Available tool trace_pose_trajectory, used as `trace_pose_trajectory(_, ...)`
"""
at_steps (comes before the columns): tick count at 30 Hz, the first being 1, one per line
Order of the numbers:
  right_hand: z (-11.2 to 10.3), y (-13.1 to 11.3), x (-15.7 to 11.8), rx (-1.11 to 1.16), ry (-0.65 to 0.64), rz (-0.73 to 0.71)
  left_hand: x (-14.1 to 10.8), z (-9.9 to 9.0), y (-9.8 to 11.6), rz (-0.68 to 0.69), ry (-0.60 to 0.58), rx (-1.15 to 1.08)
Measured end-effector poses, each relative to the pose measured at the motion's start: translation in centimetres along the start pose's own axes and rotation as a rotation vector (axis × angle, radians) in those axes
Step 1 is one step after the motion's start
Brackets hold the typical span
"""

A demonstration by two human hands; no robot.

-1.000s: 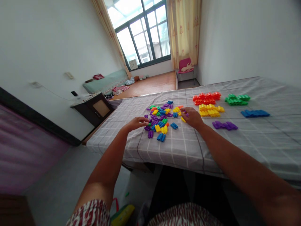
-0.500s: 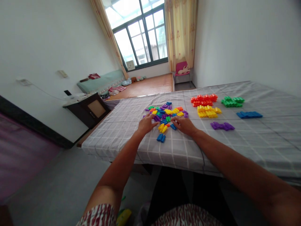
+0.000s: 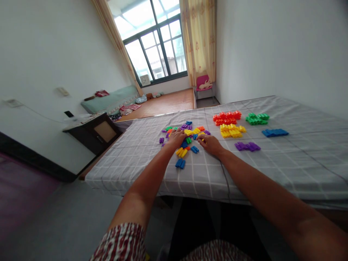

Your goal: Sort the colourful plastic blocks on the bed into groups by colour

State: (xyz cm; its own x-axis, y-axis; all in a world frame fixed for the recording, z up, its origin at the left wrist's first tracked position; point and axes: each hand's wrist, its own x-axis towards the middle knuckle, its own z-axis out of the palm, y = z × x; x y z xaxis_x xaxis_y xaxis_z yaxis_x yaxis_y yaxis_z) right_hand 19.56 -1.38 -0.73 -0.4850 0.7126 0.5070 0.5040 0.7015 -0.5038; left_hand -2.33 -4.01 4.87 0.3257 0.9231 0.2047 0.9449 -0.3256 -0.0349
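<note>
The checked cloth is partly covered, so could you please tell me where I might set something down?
Bare checked cloth shows left of the mixed plastic blocks and right of the blue row. It is crowded around the left hand and right hand, among those blocks, and where the orange stack nears the yellow stack.

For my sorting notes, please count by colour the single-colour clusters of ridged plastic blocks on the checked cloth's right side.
Orange-red ridged plastic cluster: 1
Yellow ridged plastic cluster: 1
Green ridged plastic cluster: 1
Blue ridged plastic cluster: 1
Purple ridged plastic cluster: 1
Total: 5 clusters
</note>
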Motion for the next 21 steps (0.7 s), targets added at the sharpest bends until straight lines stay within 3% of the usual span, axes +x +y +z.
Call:
trace_pose_trajectory(6,0.0,0.2,0.1,0.017,0.006,-0.007,-0.3,-0.2,-0.8,0.012,0.051,0.072)
trace_pose_trajectory(10,0.1,0.2,0.2,0.052,0.008,-0.018,-0.8,-0.9,-1.0,0.004,0.028,0.006)
trace_pose_trajectory(16,0.3,0.0,0.4,0.213,0.067,-0.024,0.1,-0.4,0.5,-0.249,0.221,-0.37)
trace_pose_trajectory(21,0.4,-0.2,0.4,0.37,0.11,-0.029,0.6,1.0,3.4,-0.339,0.283,-0.707)
